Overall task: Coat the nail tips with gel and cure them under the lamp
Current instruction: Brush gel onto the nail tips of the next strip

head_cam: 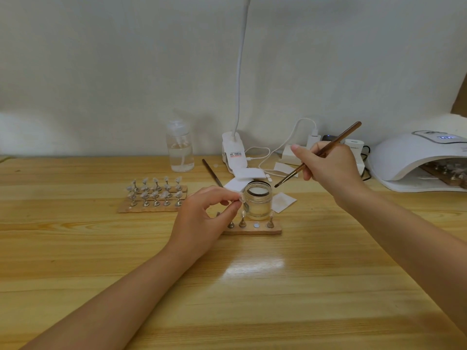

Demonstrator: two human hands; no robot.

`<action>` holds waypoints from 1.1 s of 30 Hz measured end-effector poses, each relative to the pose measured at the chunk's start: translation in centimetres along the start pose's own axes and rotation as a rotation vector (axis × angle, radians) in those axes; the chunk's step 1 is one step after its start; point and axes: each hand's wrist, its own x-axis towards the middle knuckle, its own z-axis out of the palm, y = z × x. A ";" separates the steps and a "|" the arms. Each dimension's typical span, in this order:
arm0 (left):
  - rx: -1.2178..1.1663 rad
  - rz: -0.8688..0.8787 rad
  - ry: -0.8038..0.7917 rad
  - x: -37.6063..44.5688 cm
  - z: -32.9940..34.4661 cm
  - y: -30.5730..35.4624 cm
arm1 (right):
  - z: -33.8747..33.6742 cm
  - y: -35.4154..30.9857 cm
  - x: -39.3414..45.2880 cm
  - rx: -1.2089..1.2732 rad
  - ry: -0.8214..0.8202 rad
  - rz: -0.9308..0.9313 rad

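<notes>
- Progress looked to be somewhere in the middle: a wooden strip [452,174] of stands sat inside the curing lamp [409,157] at the right, whose display was lit, so one batch was probably curing.
- Three more strips [154,195] of stands carrying nail tips lay on the counter [252,286] well to the left; whether those were coated could not be told.
- The near strip [252,229] lay just in front of the open gel jar [258,200], with one magnet spot bare and a few stands still in place, so several tips apparently remained to be done.
- The left hand [202,218] pinched a small stand with a nail tip [241,198] between thumb and fingertips, held just above the near strip and close beside the jar.
- The right hand [328,168] was clamped round a brush [318,154], bristles pointing down toward the jar mouth but apart from it.
- The two hands were apart, the jar between them; gel had likely still to be loaded and laid on the held tip.
- A spare brush [212,173], cotton pads [247,176] and a clear pump bottle [180,147] stood behind.
</notes>
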 end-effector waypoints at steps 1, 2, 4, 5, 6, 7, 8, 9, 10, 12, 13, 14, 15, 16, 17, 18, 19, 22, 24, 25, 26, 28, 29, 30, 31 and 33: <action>0.002 -0.001 -0.001 0.0 0.0 0.0 | 0.0 -0.2 -0.3 0.031 0.016 -0.025; 0.002 -0.004 -0.001 0.0 0.0 0.1 | 0.0 -0.4 -0.7 0.064 0.028 -0.054; 0.003 -0.013 -0.003 0.0 0.0 0.2 | 0.4 -1.0 -1.8 0.135 0.039 -0.115; 0.004 -0.016 -0.003 0.0 0.0 0.2 | 0.7 -1.2 -2.4 0.175 0.041 -0.149; 0.005 -0.018 -0.003 0.0 0.0 0.2 | 1.1 -1.4 -3.0 0.211 0.040 -0.185; 0.004 -0.020 -0.004 0.0 0.0 0.2 | 1.5 -1.4 -3.7 0.242 0.035 -0.223; 0.004 -0.024 -0.005 0.0 -0.1 0.3 | 2.0 -1.4 -4.4 0.267 0.026 -0.258; 0.005 -0.030 -0.006 0.0 -0.1 0.3 | 2.3 -1.3 -5.0 0.287 0.017 -0.292; 0.006 -0.036 -0.006 0.0 0.0 0.4 | 2.7 -1.2 -5.5 0.293 0.012 -0.321; 0.012 -0.042 -0.007 0.0 -0.1 0.3 | 3.0 -0.8 -6.2 0.255 0.020 -0.374; 0.020 -0.043 -0.007 0.0 0.0 0.3 | 3.1 -0.7 -6.5 0.229 0.025 -0.403; 0.028 -0.043 -0.006 0.0 0.0 0.2 | 3.2 -0.6 -6.6 0.207 0.028 -0.431; 0.034 -0.045 -0.008 0.0 0.0 0.2 | 3.2 -0.5 -6.7 0.188 0.029 -0.451; 0.038 -0.048 -0.013 0.0 0.0 0.2 | 3.2 -0.4 -6.8 0.177 0.030 -0.460; 0.043 -0.050 -0.019 0.1 0.0 0.2 | 3.2 -0.4 -6.8 0.175 0.029 -0.462; 0.046 -0.051 -0.024 0.1 0.0 0.3 | 3.2 -0.4 -6.9 0.182 0.025 -0.461; 0.048 -0.052 -0.026 0.0 0.0 0.3 | 3.2 -0.5 -7.0 0.192 0.017 -0.459; 0.038 -0.059 -0.021 0.0 -0.1 0.4 | 3.4 -0.8 -7.4 0.228 -0.016 -0.432; 0.035 -0.066 -0.017 0.0 0.0 0.4 | 3.5 -0.9 -7.5 0.244 -0.033 -0.418; 0.035 -0.068 -0.016 0.0 0.0 0.4 | 3.5 -0.9 -7.5 0.247 -0.039 -0.417; 0.034 -0.069 -0.015 0.0 0.0 0.4 | 3.6 -0.9 -7.5 0.249 -0.044 -0.415; 0.030 -0.075 -0.015 -0.1 0.0 0.4 | 3.6 -0.8 -7.5 0.255 -0.049 -0.411; 0.029 -0.078 -0.015 0.0 0.0 0.4 | 3.7 -0.8 -7.5 0.254 -0.049 -0.412; 0.029 -0.081 -0.013 -0.1 0.0 0.4 | 3.7 -0.8 -7.5 0.249 -0.049 -0.413; 0.030 -0.083 -0.012 -0.1 0.0 0.4 | 3.7 -0.8 -7.5 0.244 -0.049 -0.415; 0.031 -0.083 -0.013 0.0 0.0 0.4 | 3.7 -0.8 -7.4 0.233 -0.050 -0.421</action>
